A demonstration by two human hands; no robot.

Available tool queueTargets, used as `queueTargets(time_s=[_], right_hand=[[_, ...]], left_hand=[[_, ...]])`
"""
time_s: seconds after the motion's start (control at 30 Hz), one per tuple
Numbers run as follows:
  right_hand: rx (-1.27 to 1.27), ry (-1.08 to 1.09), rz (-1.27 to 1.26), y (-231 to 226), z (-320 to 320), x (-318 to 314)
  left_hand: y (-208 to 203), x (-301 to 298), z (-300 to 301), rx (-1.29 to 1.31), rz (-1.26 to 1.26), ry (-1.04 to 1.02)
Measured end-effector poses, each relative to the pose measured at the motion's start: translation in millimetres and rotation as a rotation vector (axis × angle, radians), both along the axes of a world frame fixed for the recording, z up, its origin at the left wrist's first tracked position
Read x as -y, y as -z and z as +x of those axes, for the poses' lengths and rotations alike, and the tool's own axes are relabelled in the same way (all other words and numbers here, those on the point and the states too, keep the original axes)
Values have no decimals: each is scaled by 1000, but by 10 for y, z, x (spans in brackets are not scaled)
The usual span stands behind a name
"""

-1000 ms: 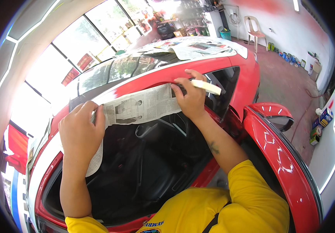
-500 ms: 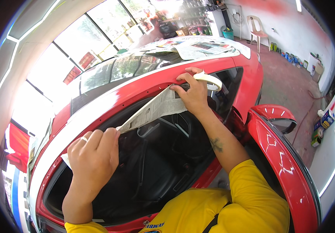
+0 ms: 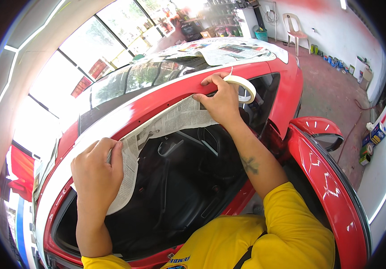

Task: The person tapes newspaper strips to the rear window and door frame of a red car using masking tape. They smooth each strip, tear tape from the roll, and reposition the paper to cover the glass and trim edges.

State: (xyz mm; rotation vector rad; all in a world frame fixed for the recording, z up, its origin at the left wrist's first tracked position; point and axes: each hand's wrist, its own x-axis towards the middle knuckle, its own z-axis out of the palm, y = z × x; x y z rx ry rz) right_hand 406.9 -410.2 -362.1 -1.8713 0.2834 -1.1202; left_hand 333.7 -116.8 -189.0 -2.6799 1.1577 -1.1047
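Two-handed, holding newspaper along a red car's door frame. Pinching with left fingers, also grasping tape roll with right fingers.

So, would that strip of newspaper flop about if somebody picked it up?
Probably floppy: the newspaper strip bends, its lower part curving down beside the left hand. Likely light and easily torn, since it looks like thin printed paper.

Newspaper is btwn L hand & R hand, tape beside latter.
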Motion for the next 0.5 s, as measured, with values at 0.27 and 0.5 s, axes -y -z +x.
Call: queueTargets(time_s=[0.27, 0.5], right_hand=[[71, 54, -139, -118, 51, -62], [229, 19, -114, 246, 83, 30]], left_hand=[[385, -171, 176, 2, -59, -114], [396, -133, 150, 111, -162, -79]])
